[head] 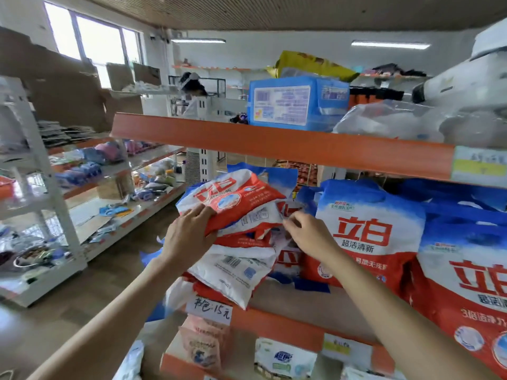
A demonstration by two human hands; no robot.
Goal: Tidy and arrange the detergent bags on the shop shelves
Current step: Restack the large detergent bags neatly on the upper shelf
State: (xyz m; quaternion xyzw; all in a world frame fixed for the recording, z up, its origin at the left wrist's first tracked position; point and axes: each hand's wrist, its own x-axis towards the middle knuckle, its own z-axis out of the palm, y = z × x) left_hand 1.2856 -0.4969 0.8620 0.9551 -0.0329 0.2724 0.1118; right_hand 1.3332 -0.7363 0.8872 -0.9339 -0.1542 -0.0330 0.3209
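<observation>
A loose pile of small red-and-white detergent bags (241, 259) lies at the left end of the middle shelf (277, 325). My left hand (189, 237) grips the near edge of the top bag (233, 198), which is tilted up. My right hand (307, 234) pinches the edge of a bag in the pile just to the right. Two large detergent bags stand upright to the right: one (367, 234) beside the pile, another (472, 292) at the frame's right edge.
An orange shelf edge (274, 144) runs overhead, carrying a blue pack (296, 102) and plastic-wrapped goods. Below the middle shelf sit more packets (203, 346). A white rack (55, 204) with mixed goods stands across the aisle at left. A person (192, 91) is far behind.
</observation>
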